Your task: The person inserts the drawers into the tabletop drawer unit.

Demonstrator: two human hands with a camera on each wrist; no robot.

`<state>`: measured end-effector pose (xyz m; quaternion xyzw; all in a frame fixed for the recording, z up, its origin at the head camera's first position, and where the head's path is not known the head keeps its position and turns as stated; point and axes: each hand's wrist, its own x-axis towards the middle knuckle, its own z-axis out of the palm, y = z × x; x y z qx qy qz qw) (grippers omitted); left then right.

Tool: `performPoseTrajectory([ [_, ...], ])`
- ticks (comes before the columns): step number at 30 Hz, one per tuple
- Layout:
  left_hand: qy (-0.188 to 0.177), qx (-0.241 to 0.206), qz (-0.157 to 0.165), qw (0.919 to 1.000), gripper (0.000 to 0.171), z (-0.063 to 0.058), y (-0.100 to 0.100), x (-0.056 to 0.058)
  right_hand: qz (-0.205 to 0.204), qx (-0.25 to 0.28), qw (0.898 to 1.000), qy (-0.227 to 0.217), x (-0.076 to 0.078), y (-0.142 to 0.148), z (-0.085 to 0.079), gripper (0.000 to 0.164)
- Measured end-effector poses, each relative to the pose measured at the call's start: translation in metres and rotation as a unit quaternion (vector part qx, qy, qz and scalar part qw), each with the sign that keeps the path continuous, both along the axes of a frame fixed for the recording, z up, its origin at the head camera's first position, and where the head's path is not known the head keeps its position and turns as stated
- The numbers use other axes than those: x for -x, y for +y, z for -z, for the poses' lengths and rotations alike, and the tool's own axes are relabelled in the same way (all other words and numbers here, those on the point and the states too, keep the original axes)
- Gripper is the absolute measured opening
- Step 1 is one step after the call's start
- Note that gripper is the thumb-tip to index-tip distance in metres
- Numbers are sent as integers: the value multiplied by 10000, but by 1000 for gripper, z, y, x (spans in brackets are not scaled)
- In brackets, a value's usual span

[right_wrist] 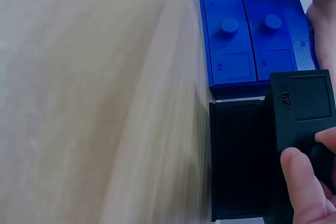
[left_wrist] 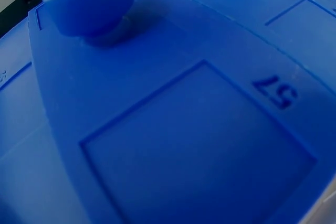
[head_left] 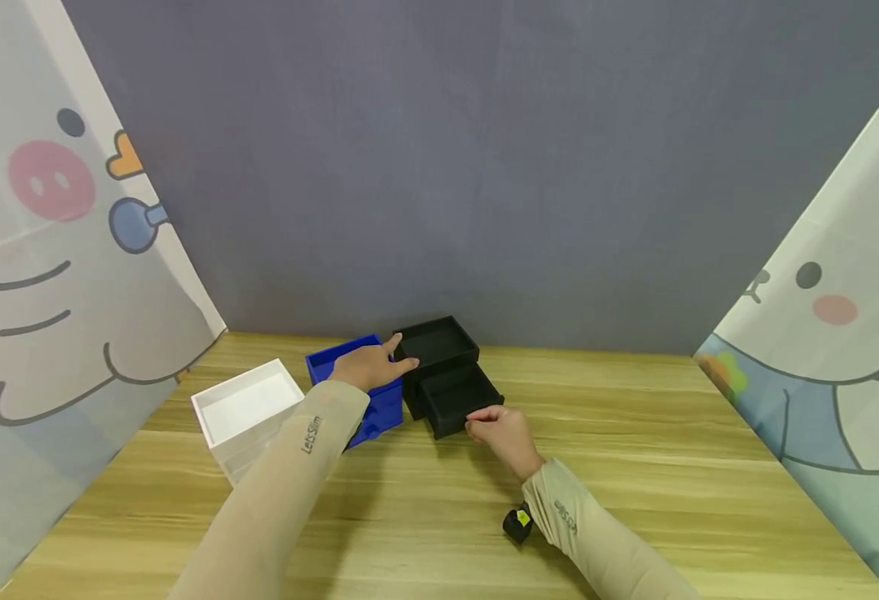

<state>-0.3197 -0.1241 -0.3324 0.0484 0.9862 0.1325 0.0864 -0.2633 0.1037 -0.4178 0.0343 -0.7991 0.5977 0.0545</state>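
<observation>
A black small drawer cabinet (head_left: 409,392) with a tray-like top stands at the back middle. Its upper drawer (head_left: 457,396) juts out toward me, and the inside shows bare. My right hand (head_left: 505,437) pinches the knob on the drawer front (right_wrist: 310,100), which is marked 62 in the right wrist view. My left hand (head_left: 367,364) reaches across the blue drawer cabinet (head_left: 388,404), thumb and forefinger spread against the black cabinet's upper left edge. A blue drawer front (left_wrist: 199,145) marked 57, with a round knob (left_wrist: 89,3), fills the left wrist view.
A white box (head_left: 247,402) with a shallow open top stands left of the blue cabinet, partly behind my left sleeve. Behind everything rises a grey backdrop (head_left: 439,167). A small black device (head_left: 517,523) with a yellow mark sits at my right wrist, above the wooden table (head_left: 634,433).
</observation>
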Motion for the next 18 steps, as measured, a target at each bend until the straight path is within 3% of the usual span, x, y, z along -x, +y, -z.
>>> performPoseTrajectory([
  [12,-7,17,-31,10000,77,-1,0,-1,33,-77,9999,-73,4,-1,-2,7],
  [18,-47,-71,33,10000,78,0,-2,1,82,-374,9992,139,3,-1,-6,7],
])
